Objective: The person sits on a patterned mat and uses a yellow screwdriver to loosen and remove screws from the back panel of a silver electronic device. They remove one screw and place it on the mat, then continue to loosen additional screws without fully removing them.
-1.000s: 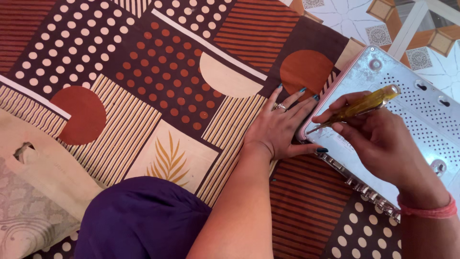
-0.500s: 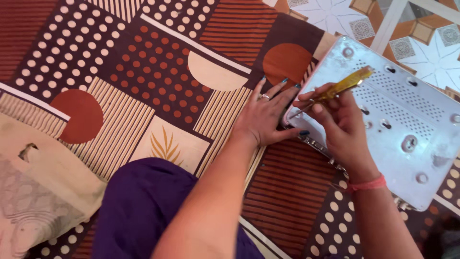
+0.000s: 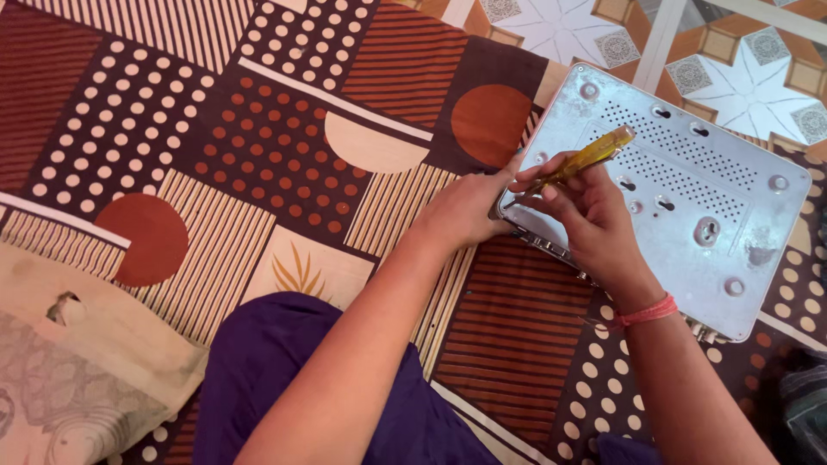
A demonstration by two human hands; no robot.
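Now right hand [image 3: 594,220] holds screwdriver [image 3: 579,162] at metal box [image 3: 689,202] edge

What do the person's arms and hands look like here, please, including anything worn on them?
Both forearms are bare, with no sleeves in view. The right hand has a thin pink-red band around its wrist. The left hand shows no band at the wrist; whether a ring is on its fingers cannot be told.

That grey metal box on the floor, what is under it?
The metal box lies on a patterned mat, its far corner over tiled floor. What lies directly beneath is covered.
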